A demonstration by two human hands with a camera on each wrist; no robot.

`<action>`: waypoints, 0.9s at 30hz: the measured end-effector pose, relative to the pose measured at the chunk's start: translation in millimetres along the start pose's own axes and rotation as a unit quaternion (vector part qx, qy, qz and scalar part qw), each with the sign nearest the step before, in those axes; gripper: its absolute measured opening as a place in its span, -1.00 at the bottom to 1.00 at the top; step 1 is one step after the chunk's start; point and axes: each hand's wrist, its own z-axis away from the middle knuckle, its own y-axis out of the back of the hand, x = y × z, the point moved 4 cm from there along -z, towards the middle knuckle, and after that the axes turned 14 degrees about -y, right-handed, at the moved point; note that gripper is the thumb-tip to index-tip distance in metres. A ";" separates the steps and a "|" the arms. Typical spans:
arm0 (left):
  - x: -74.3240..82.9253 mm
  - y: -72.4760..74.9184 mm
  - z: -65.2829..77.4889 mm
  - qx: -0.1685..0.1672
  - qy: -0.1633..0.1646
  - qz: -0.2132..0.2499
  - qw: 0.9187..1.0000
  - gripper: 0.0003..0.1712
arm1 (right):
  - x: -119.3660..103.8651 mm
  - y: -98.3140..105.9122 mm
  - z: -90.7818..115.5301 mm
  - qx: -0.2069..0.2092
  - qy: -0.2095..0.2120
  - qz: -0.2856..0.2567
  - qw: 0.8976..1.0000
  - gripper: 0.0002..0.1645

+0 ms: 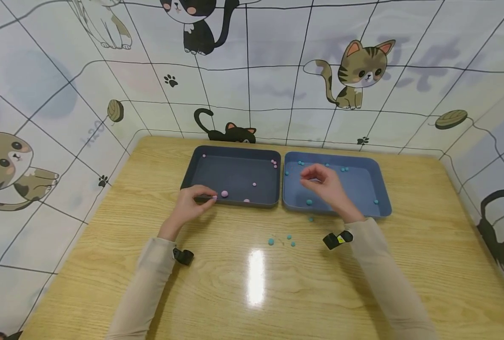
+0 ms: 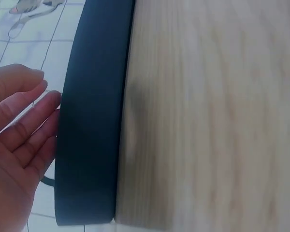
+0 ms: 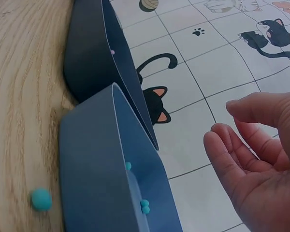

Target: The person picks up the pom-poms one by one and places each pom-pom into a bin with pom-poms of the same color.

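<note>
My left hand (image 1: 191,204) hovers over the near-left rim of the dark grey tray (image 1: 230,163). Its fingers are loosely bent and, in the left wrist view, nothing shows between them; a small pink spot at the thumb tip in the head view is too small to tell. Pink balls (image 1: 224,194) lie scattered in that tray. Above the blue tray (image 1: 354,189) is my right hand (image 1: 326,184), thumb and fingertips apart with nothing between them in the right wrist view. Several small teal balls (image 1: 309,202) sit inside the blue tray.
A few teal balls (image 1: 270,242) lie on the wooden table (image 1: 217,283) in front of the trays, one close to the blue tray's near wall. The two trays stand side by side. Behind them rises a white cloth (image 1: 273,89) printed with cats.
</note>
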 end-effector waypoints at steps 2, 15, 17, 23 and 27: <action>5.0 -3.0 -3.3 0.004 -0.007 0.005 1.000 -0.85 | 7.1 5.4 1.5 0.003 0.000 -0.007 1.000 -0.78; 68.9 -14.0 -34.6 0.014 -0.069 0.054 0.996 -0.75 | 20.7 36.4 31.2 0.013 0.012 0.008 1.000 -0.81; 71.3 -18.2 -35.4 0.009 -0.060 0.074 0.995 -0.75 | 23.0 41.4 35.8 0.013 0.009 0.004 1.000 -0.80; 79.7 -33.9 -38.7 -0.014 -0.041 0.126 0.991 -0.69 | 27.7 55.7 49.5 0.033 0.019 0.015 0.999 -0.80; 85.8 -46.0 -39.4 -0.035 -0.009 0.165 0.986 -0.68 | 31.1 65.3 56.9 0.037 0.029 0.034 0.998 -0.81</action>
